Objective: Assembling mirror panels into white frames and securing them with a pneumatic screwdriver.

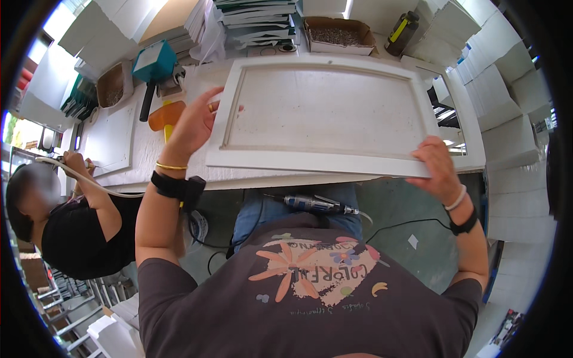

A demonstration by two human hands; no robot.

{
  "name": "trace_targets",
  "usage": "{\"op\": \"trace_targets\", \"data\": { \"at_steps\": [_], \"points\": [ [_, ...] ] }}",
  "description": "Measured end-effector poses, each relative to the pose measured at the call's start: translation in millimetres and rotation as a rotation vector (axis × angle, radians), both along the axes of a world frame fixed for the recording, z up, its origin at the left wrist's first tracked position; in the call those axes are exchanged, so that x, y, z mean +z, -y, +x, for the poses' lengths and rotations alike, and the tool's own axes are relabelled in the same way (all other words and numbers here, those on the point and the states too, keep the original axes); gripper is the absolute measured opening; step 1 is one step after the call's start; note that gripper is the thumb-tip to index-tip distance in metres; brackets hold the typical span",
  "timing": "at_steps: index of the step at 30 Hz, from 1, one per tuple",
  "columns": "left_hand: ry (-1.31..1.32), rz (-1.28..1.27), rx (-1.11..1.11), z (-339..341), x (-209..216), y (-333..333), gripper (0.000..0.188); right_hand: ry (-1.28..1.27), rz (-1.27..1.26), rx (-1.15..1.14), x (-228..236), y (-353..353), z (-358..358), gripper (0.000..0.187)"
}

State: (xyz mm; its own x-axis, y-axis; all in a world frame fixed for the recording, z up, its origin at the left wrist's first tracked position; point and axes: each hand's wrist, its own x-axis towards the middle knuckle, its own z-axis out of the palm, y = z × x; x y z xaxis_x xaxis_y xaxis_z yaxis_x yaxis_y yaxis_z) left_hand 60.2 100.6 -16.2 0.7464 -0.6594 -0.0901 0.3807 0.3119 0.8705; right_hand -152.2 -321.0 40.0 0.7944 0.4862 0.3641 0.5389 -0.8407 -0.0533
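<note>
- Over the desk (143, 154), white frame (322, 162) in a two-handed grip: left hand (194, 123) at left edge, right hand (437, 166) clasping lower-right corner.
- Beyond — second white frame (468, 123), partly covered; one side slipping could scrape both.

One fisheye view looks down from the person's head, close above the shirt (322, 280), facing the white frame (322, 162) and bench (149, 143)

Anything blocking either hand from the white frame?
Nothing visible. The left hand has the white frame at its left edge, the right hand at its lower right corner.
</note>
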Motion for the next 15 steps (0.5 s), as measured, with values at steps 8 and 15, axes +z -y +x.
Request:
{"op": "trace_targets", "data": {
  "at_steps": [8,15],
  "points": [
    [0.515,0.904,0.456,6,-55,8,0.059,-0.091,0.072,0.006,-95,5,57,0.041],
    [1.277,1.338,0.459,34,-88,-10,0.052,-0.132,-0.035,-0.085,-124,-20,75,0.046]
  ]
}}
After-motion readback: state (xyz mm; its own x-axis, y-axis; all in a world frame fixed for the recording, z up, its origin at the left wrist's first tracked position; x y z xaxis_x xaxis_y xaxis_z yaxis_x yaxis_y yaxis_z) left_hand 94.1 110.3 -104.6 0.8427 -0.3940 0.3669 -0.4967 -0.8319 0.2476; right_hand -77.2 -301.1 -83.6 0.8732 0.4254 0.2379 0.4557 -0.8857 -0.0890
